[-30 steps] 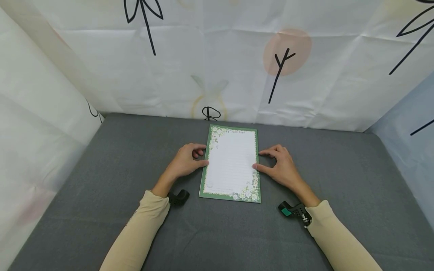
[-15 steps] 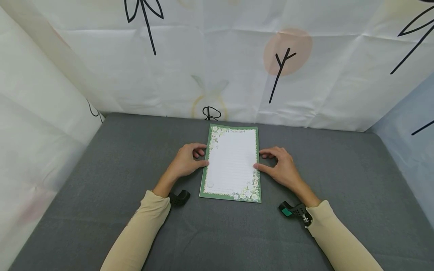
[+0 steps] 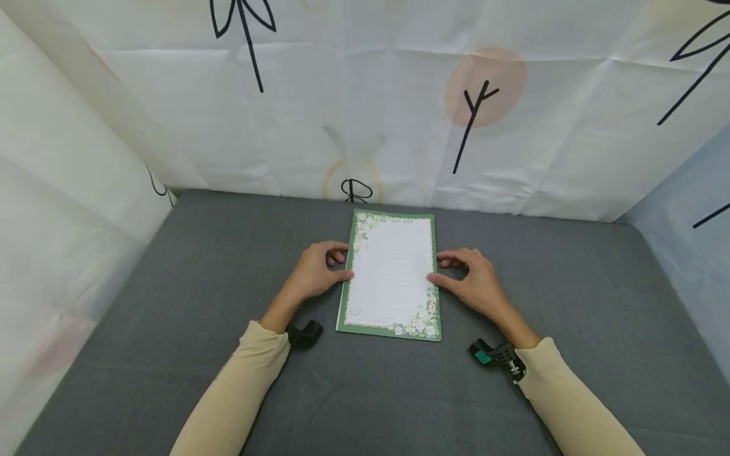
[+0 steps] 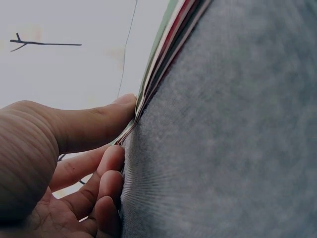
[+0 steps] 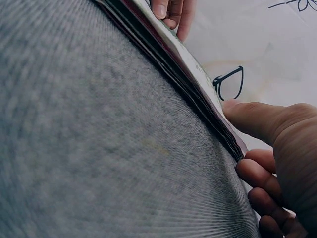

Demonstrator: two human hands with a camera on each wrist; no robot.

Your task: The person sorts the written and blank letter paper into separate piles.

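A stack of lined writing paper (image 3: 390, 272) with a green border and white flowers lies upright before me on a grey cloth. At its left edge, my left hand (image 3: 315, 270) pinches it, thumb on the top sheet and fingertips low against the side. My right hand (image 3: 474, 280) grips the opposite edge the same way, its thumb over the border. Layers in green, red and dark tones show along the paper stack's edge (image 4: 161, 62) in the left wrist view. From the right wrist, the stack's edge (image 5: 198, 99) looks slightly fanned between thumb and fingers.
The grey cloth-covered table (image 3: 228, 380) spreads out on all sides of the paper. White curtains (image 3: 393, 114) with plant drawings hang behind it and at both sides. A black wrist camera (image 3: 305, 334) sits below the left hand, another wrist camera (image 3: 496, 356) below the right.
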